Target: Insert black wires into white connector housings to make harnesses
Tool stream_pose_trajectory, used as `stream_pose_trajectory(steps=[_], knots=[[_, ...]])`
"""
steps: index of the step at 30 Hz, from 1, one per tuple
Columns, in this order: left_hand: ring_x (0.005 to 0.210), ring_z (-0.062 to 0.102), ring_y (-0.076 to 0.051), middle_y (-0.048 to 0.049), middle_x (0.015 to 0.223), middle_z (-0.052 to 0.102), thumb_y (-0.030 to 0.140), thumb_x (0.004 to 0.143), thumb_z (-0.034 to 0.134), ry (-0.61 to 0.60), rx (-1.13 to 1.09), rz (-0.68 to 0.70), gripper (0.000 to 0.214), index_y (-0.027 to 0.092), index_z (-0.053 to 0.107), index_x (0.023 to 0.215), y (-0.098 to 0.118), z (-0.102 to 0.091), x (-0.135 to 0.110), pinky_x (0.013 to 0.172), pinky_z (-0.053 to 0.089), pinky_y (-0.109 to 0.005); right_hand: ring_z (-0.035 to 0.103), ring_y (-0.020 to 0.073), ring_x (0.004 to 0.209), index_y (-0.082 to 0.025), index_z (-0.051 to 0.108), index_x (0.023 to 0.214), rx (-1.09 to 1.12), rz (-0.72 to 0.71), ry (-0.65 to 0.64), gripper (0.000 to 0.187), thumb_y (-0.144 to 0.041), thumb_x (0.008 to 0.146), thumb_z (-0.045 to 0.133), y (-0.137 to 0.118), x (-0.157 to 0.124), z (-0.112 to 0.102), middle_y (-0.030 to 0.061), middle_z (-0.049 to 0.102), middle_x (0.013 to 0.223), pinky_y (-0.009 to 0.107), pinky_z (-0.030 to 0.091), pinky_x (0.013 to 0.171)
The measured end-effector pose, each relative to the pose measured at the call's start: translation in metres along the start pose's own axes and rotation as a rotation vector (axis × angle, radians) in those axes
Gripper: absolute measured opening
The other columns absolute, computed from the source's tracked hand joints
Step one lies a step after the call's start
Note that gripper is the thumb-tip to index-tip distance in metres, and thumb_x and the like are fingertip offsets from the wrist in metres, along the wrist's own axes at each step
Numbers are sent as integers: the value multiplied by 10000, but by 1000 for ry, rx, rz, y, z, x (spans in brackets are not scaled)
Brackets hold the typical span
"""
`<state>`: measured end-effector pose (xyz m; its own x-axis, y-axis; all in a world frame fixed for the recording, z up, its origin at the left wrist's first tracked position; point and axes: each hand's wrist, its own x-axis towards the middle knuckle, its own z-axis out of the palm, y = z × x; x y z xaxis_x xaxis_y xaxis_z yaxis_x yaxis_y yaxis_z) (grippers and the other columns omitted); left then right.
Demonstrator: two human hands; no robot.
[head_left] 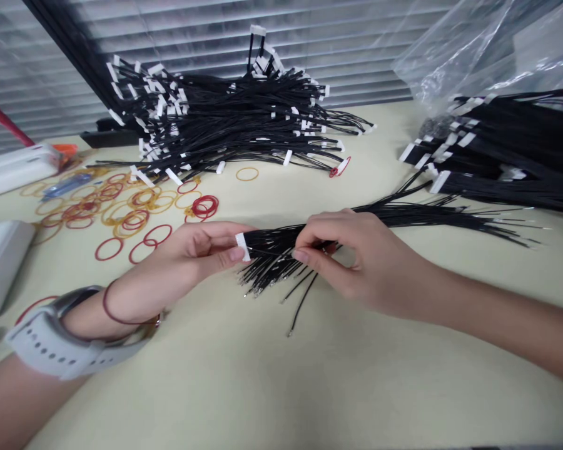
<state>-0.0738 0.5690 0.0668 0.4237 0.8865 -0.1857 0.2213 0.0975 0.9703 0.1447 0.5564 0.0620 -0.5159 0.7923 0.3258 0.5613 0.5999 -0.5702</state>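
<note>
Between thumb and fingers, my left hand (201,253) holds a small white connector (243,246). My right hand (356,253) pinches a thin black wire (269,251) whose front end reaches the connector; whether it sits inside a slot I cannot tell. Under both hands lies a loose bundle of black wires (272,265) with small metal terminals at their near ends. The bundle runs rightward beneath my right hand, and its far wire ends (507,225) fan out on the table. One wire (303,306) sticks out towards me, apart from the others.
A large heap of black cables with white connectors (244,119) lies at the back. More such cables (520,150) are stacked at right, by a clear plastic bag (473,50). Red and yellow rubber bands (122,203) are scattered at left, near a white box (2,262).
</note>
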Motion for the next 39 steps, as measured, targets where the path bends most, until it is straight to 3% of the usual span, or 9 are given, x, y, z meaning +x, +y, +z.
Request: stream_pose_trajectory(steps=[7,23,39], knots=[[751,617,-37,61,832,702,89,811,564,-98,51,60,259,272,671,960,3,1,-3,665,462,-54,435,51,576,-145,546,691,-29,11,71,117,-140,799,503,2,-2,6,-50,545,630,203,314,574],[714,576,-77,17,831,684,110,792,562,-36,153,54,237,219,658,980,3,19,-8,634,469,-119,425,68,613,-145,518,736,-20,26,53,116,-155,836,460,-6,-8,21,-46,548,704,251,285,641],[748,554,-99,8,838,658,147,806,551,-49,171,66,212,212,640,987,2,17,-3,676,454,-169,471,102,657,-137,515,760,-140,-38,44,153,-179,865,412,-5,-8,21,-6,560,740,273,288,642]])
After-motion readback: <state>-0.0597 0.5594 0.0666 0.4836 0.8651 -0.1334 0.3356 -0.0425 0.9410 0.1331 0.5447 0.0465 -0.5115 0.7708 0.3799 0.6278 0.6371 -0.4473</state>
